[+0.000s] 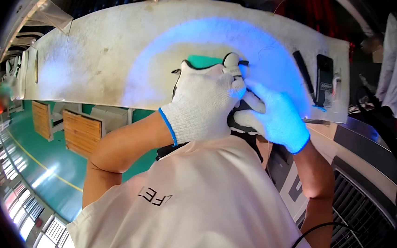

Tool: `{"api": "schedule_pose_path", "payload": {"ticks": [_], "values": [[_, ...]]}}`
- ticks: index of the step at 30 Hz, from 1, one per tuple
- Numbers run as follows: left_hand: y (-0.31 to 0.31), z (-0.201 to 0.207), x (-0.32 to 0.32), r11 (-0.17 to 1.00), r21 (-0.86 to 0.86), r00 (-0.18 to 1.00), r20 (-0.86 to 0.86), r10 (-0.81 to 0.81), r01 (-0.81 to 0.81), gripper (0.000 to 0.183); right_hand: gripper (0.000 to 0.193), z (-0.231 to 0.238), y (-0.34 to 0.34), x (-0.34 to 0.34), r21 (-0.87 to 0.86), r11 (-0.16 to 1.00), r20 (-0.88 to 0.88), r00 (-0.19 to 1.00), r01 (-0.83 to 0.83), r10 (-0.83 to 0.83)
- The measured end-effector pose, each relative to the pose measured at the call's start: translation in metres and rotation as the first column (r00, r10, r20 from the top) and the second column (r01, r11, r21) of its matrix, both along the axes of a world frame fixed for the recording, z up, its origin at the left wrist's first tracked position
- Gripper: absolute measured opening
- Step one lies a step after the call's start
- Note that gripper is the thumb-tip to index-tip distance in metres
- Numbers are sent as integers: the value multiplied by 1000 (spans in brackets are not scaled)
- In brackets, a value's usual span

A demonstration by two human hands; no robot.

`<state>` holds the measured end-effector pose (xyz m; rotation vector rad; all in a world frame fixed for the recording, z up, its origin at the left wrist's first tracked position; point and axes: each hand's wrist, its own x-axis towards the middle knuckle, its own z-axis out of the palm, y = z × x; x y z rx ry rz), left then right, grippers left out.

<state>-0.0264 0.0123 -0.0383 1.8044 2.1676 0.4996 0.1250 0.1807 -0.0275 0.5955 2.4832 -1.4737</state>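
Observation:
My hands are both in white knit gloves with blue cuff edges, close together over the near side of the table. Between them is a green and black item (pixel 203 61), its kind hidden by the gloves. It shows a smooth green face, dark edging and a dark lower part. My left hand (pixel 205 93) lies across its top, fingers curled over it toward the right. My right hand (pixel 274 111) pinches at the dark part on the right side, thumb and fingers bent. Blue light falls on this glove.
A pale, stained worktable (pixel 104 47) curves ahead, with a ring of blue light on it. A black phone (pixel 325 74) and a black stick-like tool (pixel 302 71) lie on its right end. Wooden-sided boxes (pixel 82 131) stand lower left. A black cable (pixel 318 226) loops by my right arm.

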Motion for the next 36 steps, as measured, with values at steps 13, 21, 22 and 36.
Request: {"api": "schedule_pose_path", "payload": {"ticks": [13, 21, 22, 36], "values": [[-91, -62, -78, 919, 362, 981, 165, 100, -154, 68, 36, -79, -18, 70, 199, 823, -559, 751, 532, -351], [-62, 74, -78, 983, 178, 994, 91, -57, 40, 82, 56, -57, 13, -29, -849, 433, -30, 789, 304, -614], [-58, 115, -60, 995, 93, 997, 65, -40, 34, 81, 52, -77, 0, -38, -864, 477, -204, 755, 161, -623], [15, 176, 7, 976, -213, 989, -147, 25, -56, 72, 132, -2, 0, 21, -405, 914, -852, 365, -7, -375]]}}
